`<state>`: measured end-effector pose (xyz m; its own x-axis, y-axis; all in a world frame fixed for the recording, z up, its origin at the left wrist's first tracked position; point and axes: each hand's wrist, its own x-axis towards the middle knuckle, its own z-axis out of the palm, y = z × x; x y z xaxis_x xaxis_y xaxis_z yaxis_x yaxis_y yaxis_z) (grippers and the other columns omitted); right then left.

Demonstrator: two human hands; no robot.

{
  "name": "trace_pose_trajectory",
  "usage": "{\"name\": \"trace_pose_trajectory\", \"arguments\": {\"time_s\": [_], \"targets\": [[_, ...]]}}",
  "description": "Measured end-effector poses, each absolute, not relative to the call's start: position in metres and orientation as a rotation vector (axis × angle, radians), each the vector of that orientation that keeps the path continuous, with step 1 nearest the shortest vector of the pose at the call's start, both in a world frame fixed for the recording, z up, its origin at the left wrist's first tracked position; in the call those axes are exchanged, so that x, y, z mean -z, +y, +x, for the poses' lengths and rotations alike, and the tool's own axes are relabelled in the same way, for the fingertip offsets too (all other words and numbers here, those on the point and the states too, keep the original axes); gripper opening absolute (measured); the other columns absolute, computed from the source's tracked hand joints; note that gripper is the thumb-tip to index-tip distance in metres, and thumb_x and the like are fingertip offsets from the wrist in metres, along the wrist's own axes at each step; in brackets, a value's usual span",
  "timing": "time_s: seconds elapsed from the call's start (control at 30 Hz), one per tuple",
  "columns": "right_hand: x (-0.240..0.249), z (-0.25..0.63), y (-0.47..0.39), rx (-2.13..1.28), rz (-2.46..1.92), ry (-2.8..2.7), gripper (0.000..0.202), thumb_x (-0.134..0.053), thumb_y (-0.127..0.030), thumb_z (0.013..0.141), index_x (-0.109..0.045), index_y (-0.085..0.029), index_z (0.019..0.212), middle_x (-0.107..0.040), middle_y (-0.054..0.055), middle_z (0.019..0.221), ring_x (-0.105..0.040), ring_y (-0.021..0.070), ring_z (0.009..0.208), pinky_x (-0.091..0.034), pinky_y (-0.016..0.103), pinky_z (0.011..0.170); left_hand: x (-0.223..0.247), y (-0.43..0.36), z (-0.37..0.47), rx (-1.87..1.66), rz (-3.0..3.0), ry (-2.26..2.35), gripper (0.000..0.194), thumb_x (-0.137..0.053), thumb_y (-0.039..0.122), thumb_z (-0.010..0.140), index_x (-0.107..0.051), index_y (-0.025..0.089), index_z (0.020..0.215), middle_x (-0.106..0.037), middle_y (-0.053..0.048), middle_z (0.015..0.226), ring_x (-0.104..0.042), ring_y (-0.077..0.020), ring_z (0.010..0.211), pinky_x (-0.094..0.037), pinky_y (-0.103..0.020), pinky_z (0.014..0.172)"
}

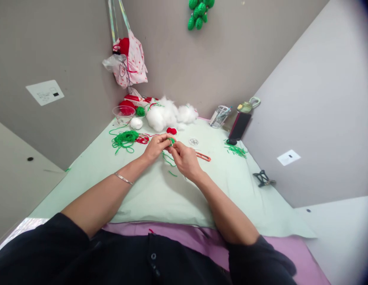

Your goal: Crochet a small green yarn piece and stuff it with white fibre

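My left hand [156, 147] pinches a small green yarn piece [172, 141] over the middle of the table. Close against it on the right, my right hand [185, 158] is closed around a thin crochet hook [172, 144], whose tip meets the green piece. A green strand [168, 159] hangs below my fingers, and a short green snippet [172, 173] lies on the cloth. Just behind my hands is a small red yarn piece [171, 130]. The hook's middle is hidden in my right hand.
Green yarn [126, 140] lies loose at left, with white stuffing [163, 114] behind. An orange-handled cutter [203, 156] sits right of my hands, near a round clear item [193, 141]. A phone [241, 125] leans against a bottle [245, 107]; a black stand [263, 179] is farther right.
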<state>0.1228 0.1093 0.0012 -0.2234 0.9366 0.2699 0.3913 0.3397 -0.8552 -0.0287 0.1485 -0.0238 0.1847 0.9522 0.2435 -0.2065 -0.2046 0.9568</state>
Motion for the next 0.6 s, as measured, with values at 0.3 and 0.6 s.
{"name": "trace_pose_trajectory", "arguments": {"time_s": [0.3,0.6], "targets": [[-0.006,0.127,0.119,-1.356,-1.069,-1.619,0.017,-0.049,-0.032,0.092,-0.056,-0.021,0.081,-0.035,-0.010,0.046,-0.025,0.0106,0.044,-0.022,0.025,0.049,0.034,0.153,-0.023,-1.436,1.261,0.865,0.029,-0.073,0.034,0.073,-0.056,0.020,0.091,-0.065,0.003,0.071,-0.064,-0.0134,0.064,-0.057,-0.030,0.068],[-0.013,0.141,0.128,-1.984,-0.894,-1.462,0.019,-0.050,-0.029,0.095,-0.063,-0.017,0.087,-0.022,-0.013,0.046,-0.008,0.0086,0.044,-0.017,0.021,0.043,0.035,0.151,-0.024,-1.585,1.406,1.004,0.017,-0.069,0.019,0.072,-0.063,0.020,0.087,-0.067,0.002,0.081,-0.061,-0.0137,0.078,-0.049,-0.027,0.079]]}}
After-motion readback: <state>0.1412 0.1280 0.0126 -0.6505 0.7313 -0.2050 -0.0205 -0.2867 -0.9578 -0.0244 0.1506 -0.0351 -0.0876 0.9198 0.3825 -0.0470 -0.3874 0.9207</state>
